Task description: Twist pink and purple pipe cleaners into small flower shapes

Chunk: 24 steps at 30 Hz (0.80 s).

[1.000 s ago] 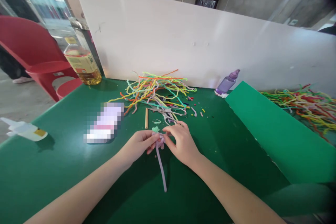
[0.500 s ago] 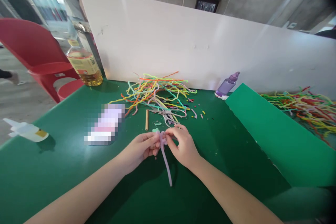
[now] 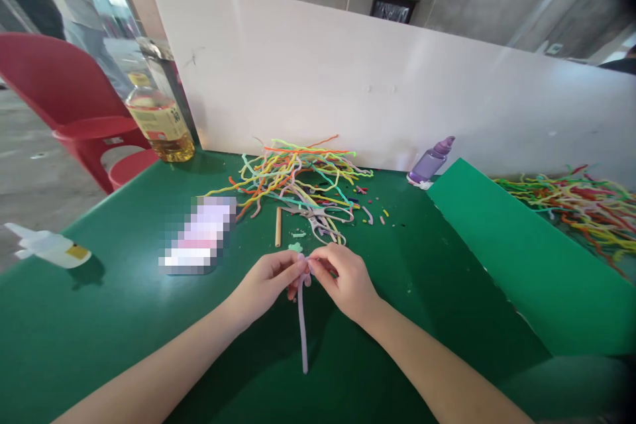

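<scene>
A pale purple pipe cleaner point(image 3: 303, 331) hangs down from between my hands, its upper end bent into a small bunch. My left hand point(image 3: 271, 281) pinches this bunch between thumb and fingers. From the other side, my right hand point(image 3: 348, 278) pinches the top of the same pipe cleaner, fingertips nearly touching those of the left. The fingers partly hide the bunch. Just beyond the fingertips lies a small mint-green piece point(image 3: 295, 247). Scissors point(image 3: 322, 220) and a short wooden stick point(image 3: 278, 226) rest farther back on the green table point(image 3: 238, 371).
Loose coloured pipe cleaners point(image 3: 298, 169) lie heaped at the back, with cut bits beside them. A blurred-out phone-like item point(image 3: 201, 235) and a glue bottle point(image 3: 54, 248) are left. An oil bottle point(image 3: 161, 122), a purple bottle point(image 3: 430, 160), a green board point(image 3: 527, 265) and a white partition point(image 3: 308, 73) stand around.
The hanging end of the pipe cleaner has swung left and now points almost straight down. My hands have shifted slightly around the bunch. A person in the background has moved left.
</scene>
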Available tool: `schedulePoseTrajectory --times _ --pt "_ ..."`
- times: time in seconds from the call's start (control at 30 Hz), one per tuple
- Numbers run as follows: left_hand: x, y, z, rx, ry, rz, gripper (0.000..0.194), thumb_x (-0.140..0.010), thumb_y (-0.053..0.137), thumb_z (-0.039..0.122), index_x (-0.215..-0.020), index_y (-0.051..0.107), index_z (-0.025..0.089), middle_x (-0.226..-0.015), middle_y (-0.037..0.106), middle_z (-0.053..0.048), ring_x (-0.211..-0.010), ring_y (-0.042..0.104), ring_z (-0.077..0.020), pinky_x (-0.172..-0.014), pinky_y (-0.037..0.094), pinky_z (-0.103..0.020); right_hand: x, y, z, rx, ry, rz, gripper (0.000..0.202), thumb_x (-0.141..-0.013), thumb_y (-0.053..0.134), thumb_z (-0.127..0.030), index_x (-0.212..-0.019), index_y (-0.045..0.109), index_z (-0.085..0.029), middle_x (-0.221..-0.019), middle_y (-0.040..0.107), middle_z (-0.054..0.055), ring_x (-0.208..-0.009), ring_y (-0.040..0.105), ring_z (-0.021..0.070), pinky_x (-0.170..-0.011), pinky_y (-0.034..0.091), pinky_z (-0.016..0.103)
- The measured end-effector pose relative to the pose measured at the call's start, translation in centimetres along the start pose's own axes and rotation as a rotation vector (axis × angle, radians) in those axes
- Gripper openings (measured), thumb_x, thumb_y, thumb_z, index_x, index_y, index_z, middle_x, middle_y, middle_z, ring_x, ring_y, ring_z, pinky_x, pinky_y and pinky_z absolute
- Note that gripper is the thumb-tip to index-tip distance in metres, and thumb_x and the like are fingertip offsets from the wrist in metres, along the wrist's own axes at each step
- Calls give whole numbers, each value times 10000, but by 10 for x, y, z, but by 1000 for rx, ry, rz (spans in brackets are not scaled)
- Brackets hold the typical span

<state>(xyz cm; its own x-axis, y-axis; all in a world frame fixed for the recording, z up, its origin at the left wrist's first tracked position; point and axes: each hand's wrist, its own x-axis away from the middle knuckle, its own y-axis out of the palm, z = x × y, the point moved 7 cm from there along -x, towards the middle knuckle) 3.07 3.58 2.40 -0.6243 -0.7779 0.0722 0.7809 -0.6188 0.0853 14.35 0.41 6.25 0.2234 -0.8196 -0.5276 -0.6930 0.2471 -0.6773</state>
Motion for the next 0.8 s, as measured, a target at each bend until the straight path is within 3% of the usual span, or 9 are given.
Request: schedulePoseTrajectory --times 0.3,0.5,0.8 --pt "-1 -1 -1 -133 7 -41 294 -862 467 401 -760 581 151 -747 583 -19 -542 494 -101 -513 393 -222 -2 -1 -1 41 -18 32 125 -890 493 -262 -831 586 -202 -710 613 6 -681 557 132 -671 412 264" --pt "0 -4 -1 -223 -2 6 312 -864 445 393 -719 589 157 -554 488 29 -503 458 -108 -521 385 -219 -1 1 -1 62 -39 23 133 -887 501 -260 -830 609 -208 -704 626 13 -682 577 139 -680 417 276" --pt "5 -2 12 -354 19 72 312 -899 362 363 -692 512 183 -549 468 36 -517 445 -118 -517 363 -218 -3 -3 4 -3 13 57 107 -843 546 -270 -792 612 -202 -676 622 8 -568 531 121 -614 429 273"
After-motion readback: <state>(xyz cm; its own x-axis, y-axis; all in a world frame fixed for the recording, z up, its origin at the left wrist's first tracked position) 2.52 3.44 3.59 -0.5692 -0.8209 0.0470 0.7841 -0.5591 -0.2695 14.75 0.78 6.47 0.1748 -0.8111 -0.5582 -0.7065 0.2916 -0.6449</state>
